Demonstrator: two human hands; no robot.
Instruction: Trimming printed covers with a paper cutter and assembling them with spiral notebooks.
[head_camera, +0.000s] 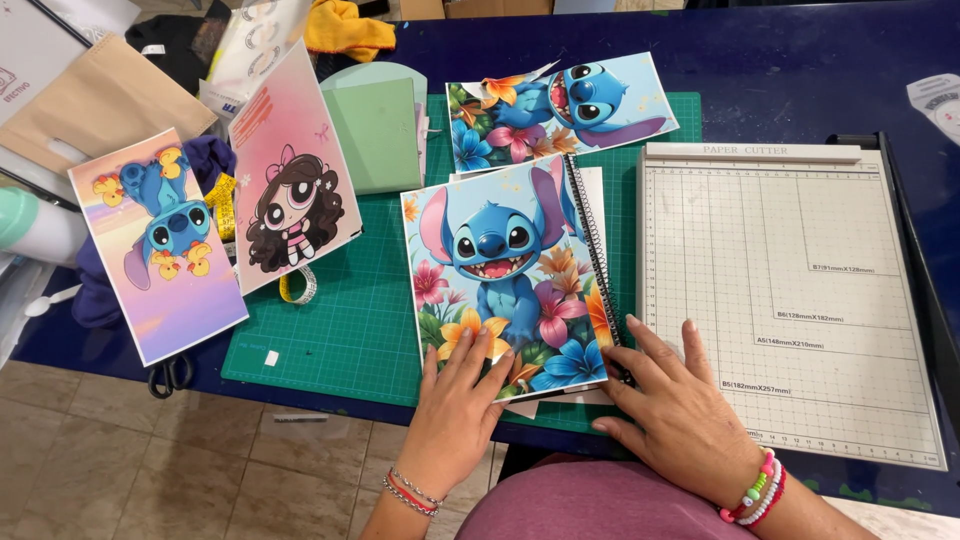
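Head view shows the spiral-bound notebook with a blue cartoon creature and flowers on its cover lying on the green cutting mat, long axis running away from the person, black coil on its right. Left hand rests flat and open on its lower edge; right hand, fingers spread, grasping nothing, presses beside the coil's lower end, next to the grey paper cutter board.

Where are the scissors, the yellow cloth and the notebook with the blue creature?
Scissors (172, 375): head view, on the black handles.
Yellow cloth (345, 27): head view, on its middle fold.
Notebook (500, 270): head view, on the cover picture.
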